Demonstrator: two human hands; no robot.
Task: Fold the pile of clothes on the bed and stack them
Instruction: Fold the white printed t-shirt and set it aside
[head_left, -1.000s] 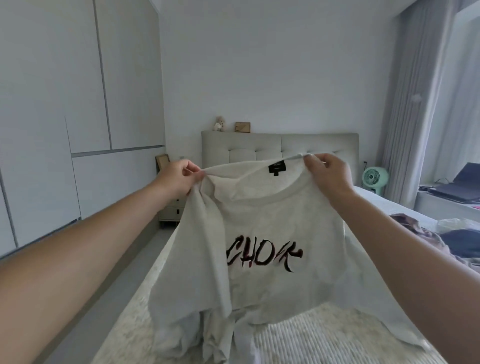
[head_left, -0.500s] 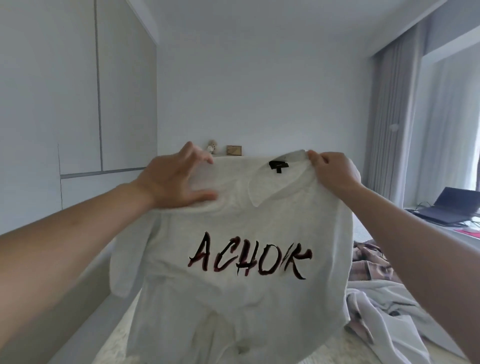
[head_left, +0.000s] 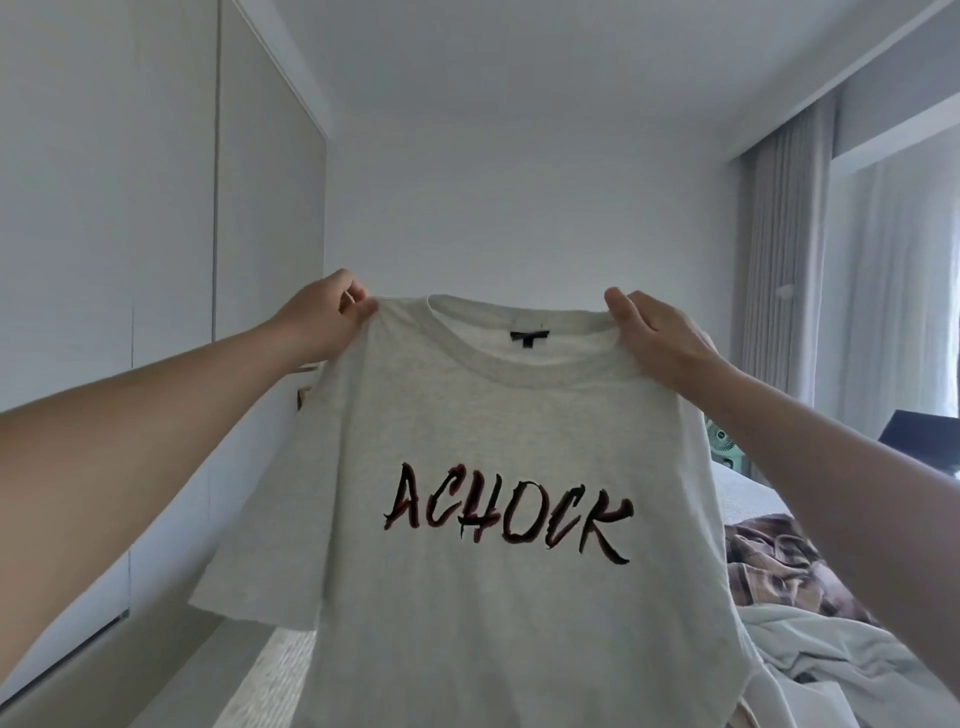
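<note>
I hold a light grey T-shirt (head_left: 498, 613) with dark "ACHOCK" lettering up in front of me, spread flat and hanging straight down. My left hand (head_left: 324, 317) pinches its left shoulder beside the collar. My right hand (head_left: 657, 338) grips the right shoulder. A black label shows inside the neckline. At the lower right, more clothes lie in a heap on the bed (head_left: 270, 675): a brown plaid garment (head_left: 779, 561) and a pale grey-white one (head_left: 831, 660). The shirt hides most of the bed.
White wardrobe doors (head_left: 156, 260) run along the left, with a strip of floor between them and the bed. Curtains (head_left: 779, 291) hang at the right, with a small green fan (head_left: 724, 441) and a dark laptop (head_left: 919, 436) near the window.
Both hands have lifted the shirt higher and pulled its shoulders apart, so it now hangs flat with the whole word showing. My left hand shifted from the chest area to the shoulder.
</note>
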